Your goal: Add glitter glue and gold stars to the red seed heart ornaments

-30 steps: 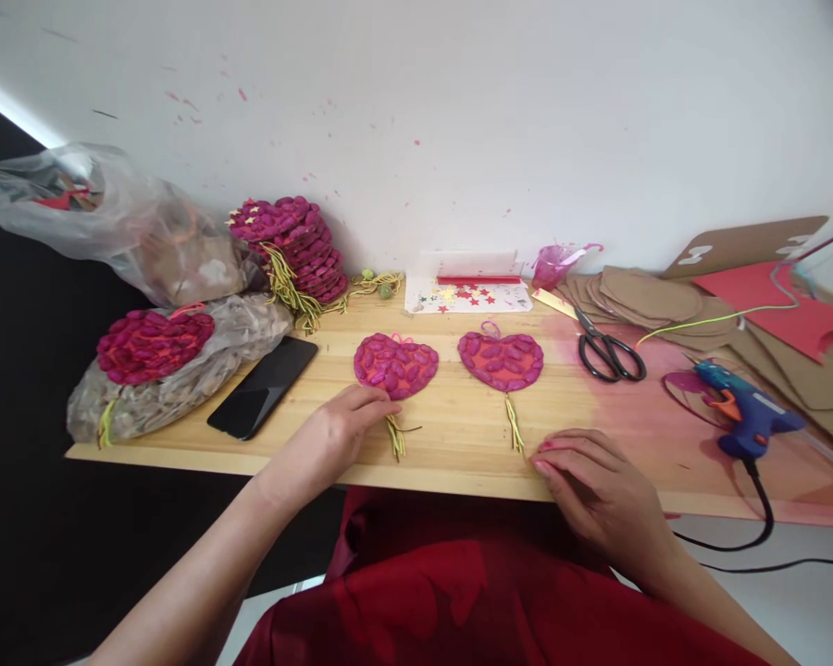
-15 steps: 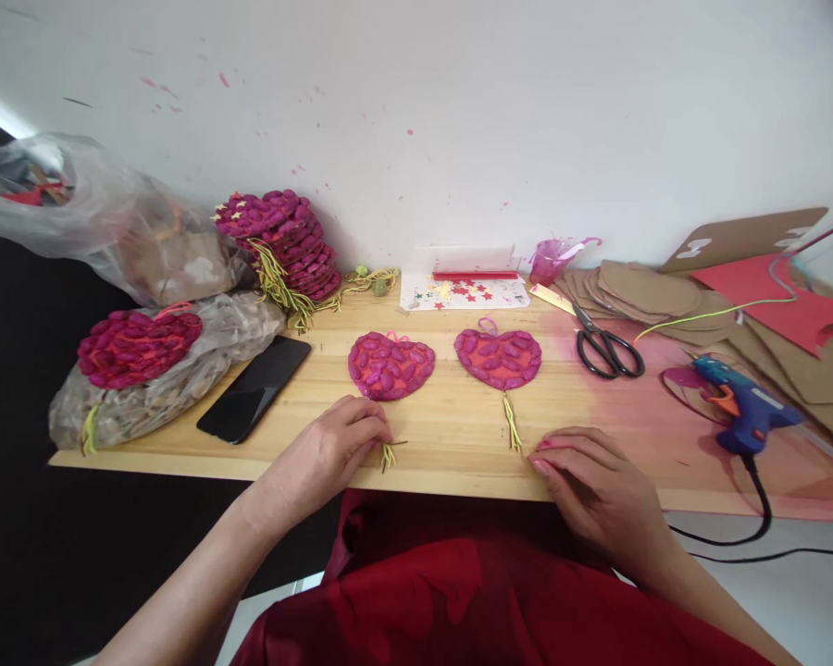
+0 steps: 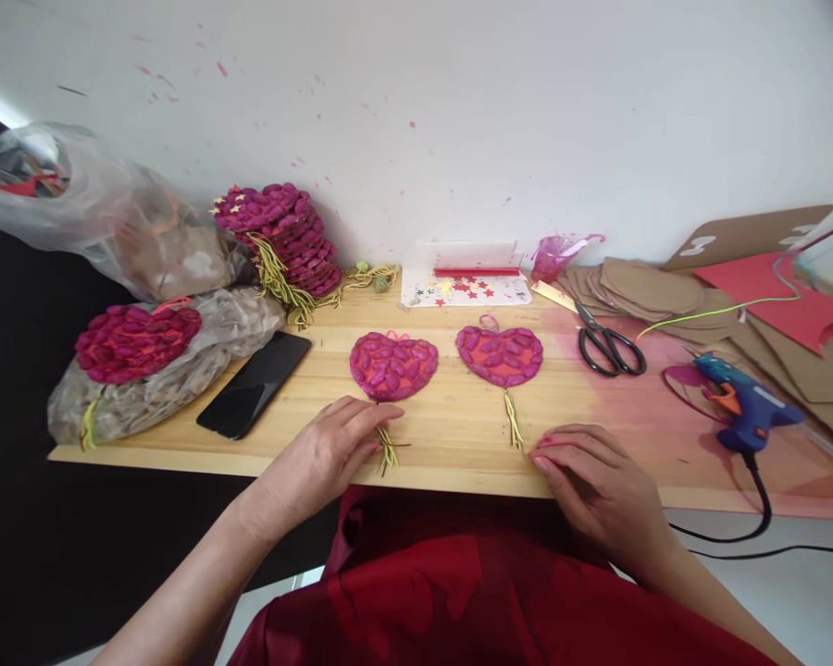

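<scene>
Two magenta heart ornaments covered in dyed seeds lie side by side on the wooden table. My left hand rests just below the left heart, its fingers stretched forward and touching that heart's yellow-green tassel. My right hand lies near the front edge, fingers loosely curled and flat on the wood, holding nothing I can see. It sits just right of the tassel hanging from the right heart.
A black phone lies left of the hearts. Further left are plastic bags with one more heart on top, and a stack of hearts. Scissors, a blue glue gun, cardboard cutouts and a star sheet sit at right and back.
My left hand slid down along the left heart's tassel toward the table edge, then moved back up slightly. My right hand stayed put.
</scene>
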Demonstrator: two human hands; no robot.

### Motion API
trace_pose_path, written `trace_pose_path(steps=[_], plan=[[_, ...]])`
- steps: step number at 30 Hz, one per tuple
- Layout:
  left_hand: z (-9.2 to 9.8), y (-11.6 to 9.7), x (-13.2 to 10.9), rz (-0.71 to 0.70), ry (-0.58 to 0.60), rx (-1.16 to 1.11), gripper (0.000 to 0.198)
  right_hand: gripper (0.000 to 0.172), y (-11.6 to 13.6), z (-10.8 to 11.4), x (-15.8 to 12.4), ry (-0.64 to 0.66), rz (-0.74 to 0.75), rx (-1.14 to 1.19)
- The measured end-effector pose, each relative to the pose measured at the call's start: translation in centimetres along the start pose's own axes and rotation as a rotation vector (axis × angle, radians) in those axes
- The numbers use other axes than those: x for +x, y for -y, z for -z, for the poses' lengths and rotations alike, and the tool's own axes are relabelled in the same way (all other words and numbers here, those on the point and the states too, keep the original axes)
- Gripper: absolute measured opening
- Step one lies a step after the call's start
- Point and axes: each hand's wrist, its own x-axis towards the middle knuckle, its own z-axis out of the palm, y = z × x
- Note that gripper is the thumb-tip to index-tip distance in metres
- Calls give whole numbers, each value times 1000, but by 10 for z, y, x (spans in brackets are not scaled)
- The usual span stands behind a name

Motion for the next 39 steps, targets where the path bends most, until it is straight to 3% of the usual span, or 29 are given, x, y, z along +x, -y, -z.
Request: trace_pose_path(steps=[2,7,14,21,26,39], plan=[[-1,0,0,-7,7,5,49,8,0,0,0,2,-7,0],[-4,-1,-1,-98,-13,-19,27,7,-1,0,-1,6,5,-5],[-2,-4,-5,-141,-64,-67,31,9,-1,-1,0,3,4,5],[5,-5,-14,-110,-27,-202,36,9,-2,-2,0,-5,1,2],[11,3,-14,-5,-124,-206,27,9,-3,-2,-1,7,18,1],[-13,17,6,-54,-154,-23,26,13,0,0,-3,-9,-15,27]])
